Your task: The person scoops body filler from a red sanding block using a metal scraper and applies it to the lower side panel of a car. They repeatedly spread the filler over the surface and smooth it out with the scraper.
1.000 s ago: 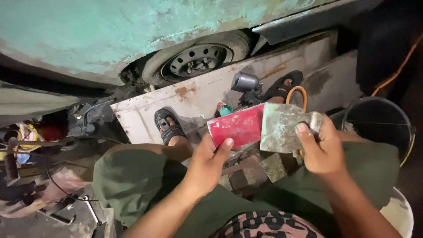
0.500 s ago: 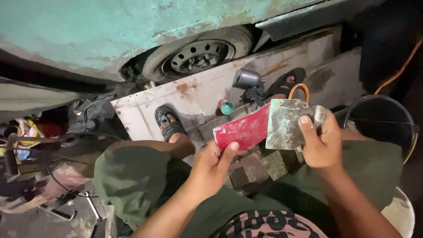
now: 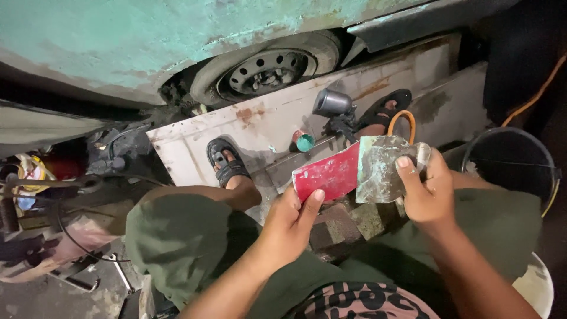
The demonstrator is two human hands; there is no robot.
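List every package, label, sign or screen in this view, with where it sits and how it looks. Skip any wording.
No packages, labels, signs or screens show.
Nearest to a container: black bucket, right of the right hand, round, dark.
White tub, lower right corner, round, only partly visible.
Printed fabric, bottom centre, dark pattern on pale pink.

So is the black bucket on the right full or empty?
Cannot tell. The black bucket stands upright with its mouth open, but its inside is too dark to show any contents.
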